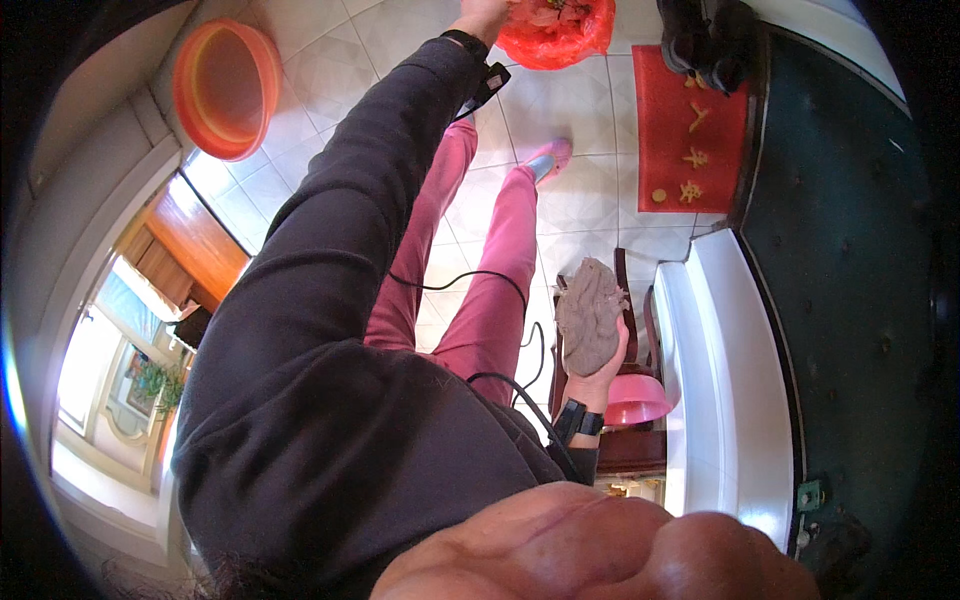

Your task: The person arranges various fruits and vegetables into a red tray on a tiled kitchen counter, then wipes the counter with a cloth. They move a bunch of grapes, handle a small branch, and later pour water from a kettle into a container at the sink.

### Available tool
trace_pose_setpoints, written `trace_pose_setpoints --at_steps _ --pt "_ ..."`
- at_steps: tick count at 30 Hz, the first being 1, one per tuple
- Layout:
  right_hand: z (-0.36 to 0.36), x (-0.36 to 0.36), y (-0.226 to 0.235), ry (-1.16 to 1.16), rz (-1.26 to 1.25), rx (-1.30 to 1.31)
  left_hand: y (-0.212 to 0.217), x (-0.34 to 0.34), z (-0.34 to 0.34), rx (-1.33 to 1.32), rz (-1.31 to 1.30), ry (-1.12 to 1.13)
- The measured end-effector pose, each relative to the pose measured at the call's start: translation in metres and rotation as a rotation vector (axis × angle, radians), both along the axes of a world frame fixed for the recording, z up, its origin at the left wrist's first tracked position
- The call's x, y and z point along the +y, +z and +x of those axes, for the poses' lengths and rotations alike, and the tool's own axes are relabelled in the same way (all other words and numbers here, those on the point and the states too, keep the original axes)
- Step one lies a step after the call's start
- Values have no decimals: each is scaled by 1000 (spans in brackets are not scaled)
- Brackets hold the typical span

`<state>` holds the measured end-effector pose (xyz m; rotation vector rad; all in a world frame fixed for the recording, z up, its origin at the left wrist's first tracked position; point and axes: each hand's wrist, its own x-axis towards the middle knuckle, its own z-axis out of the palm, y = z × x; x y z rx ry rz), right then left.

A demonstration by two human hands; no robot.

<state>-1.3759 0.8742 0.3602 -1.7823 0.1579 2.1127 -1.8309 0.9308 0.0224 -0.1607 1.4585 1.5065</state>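
An orange tub (268, 90) and red mat (690, 140) sit on pale floor tiles (582, 110). The right hand (614, 358) grips a grey cloth (590, 318); the left hand (486, 14), at a red bag (555, 48), grips unclearly.

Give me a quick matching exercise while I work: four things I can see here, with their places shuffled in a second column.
Things:
1. grey wad
2. red plastic bag
3. orange basin
4. red mat

Places:
A. partly under the dark shoes
B. held in the right hand
C. in the picture's upper left
D. at the left hand

Pairs: 1-B, 2-D, 3-C, 4-A
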Motion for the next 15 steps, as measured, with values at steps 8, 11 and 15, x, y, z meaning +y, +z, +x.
trace_pose_setpoints --at_steps 8,11,15 --pt "-28 17 -1 99 97 -25 90 -33 8 64 -142 -77" --pt "-46 28 -5 119 27 -9 128 -72 6 -73 -132 -156" --pt "-87 38 -23 186 10 93 178 -149 -4 -175 -103 -74"
